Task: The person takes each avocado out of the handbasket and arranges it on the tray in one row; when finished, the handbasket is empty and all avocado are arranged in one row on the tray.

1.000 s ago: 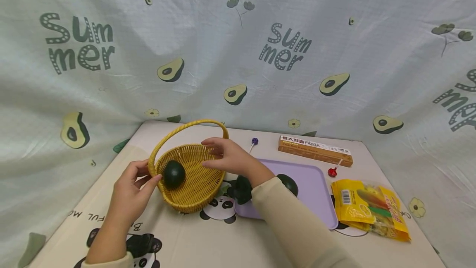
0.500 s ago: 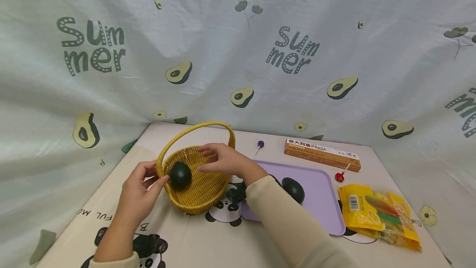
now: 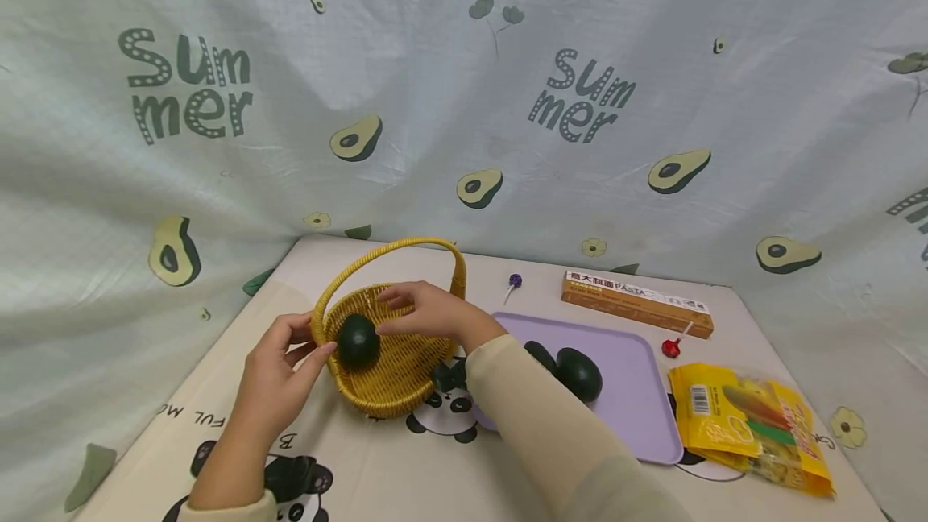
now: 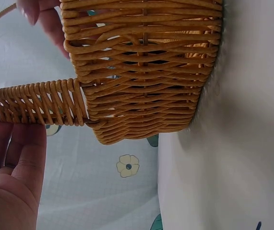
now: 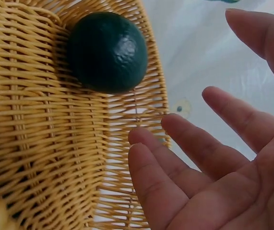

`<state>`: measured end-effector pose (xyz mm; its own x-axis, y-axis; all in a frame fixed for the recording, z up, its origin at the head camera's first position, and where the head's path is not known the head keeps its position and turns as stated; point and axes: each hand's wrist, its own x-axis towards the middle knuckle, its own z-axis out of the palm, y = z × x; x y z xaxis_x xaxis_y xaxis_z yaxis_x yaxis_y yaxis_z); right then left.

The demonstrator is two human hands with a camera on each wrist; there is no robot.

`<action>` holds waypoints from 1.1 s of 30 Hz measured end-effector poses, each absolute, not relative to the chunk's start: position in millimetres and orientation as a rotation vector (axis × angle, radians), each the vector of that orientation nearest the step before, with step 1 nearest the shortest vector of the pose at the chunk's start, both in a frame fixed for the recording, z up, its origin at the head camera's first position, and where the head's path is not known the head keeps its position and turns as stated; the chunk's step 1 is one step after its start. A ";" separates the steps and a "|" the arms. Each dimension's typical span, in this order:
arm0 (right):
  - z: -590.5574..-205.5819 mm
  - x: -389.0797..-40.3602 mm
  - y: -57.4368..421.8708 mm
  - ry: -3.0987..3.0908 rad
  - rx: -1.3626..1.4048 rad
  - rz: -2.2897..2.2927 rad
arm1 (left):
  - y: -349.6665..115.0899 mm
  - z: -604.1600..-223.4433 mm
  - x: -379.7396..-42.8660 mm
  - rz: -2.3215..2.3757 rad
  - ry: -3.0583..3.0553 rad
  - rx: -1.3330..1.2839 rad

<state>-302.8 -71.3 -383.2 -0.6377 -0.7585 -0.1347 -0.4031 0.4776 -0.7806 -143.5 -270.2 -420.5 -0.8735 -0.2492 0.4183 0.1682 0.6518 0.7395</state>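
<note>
A yellow woven basket (image 3: 406, 369) with a tall arched handle (image 3: 377, 246) stands at the left of the table. My left hand (image 3: 279, 377) pinches the handle's near left base between thumb and fingers, also seen in the left wrist view, where the handle enters the basket's side. Inside, against the left wall, lies a dark green avocado (image 3: 358, 342). Over the basket's right part is my right hand (image 3: 428, 314), its thumb and fingers spread and nothing between them. In the right wrist view those fingers are apart from the avocado (image 5: 108, 52).
To the right, a lilac tray (image 3: 631, 409) holds two dark avocados (image 3: 578, 374), partly hidden by my right sleeve. Behind lie a purple lollipop (image 3: 515, 280) and a pasta box (image 3: 638, 304). A red lollipop (image 3: 671, 348) and yellow packets (image 3: 750, 425) lie farther right.
My right hand has moved left over the basket, nearer the avocado inside. The left hand keeps its hold on the handle. The head view has shifted a little, moving the whole scene rightward.
</note>
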 end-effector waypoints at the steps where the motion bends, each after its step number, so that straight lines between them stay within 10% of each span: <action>1: -384.1 -303.4 -73.0 2.266 -0.969 -1.001 | -270.2 -420.7 -143.6 -1.134 -2.379 0.065; 33: -398.2 -296.7 -131.0 2.250 -0.935 -0.888 | -274.9 -423.3 -144.7 -1.097 -2.351 -0.001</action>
<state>-296.7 -131.0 -398.2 -0.6125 -0.7583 -0.2232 -0.4012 0.5416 -0.7387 -144.7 -274.9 -423.3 -0.8539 -0.2192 0.4721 0.2208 0.6688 0.7099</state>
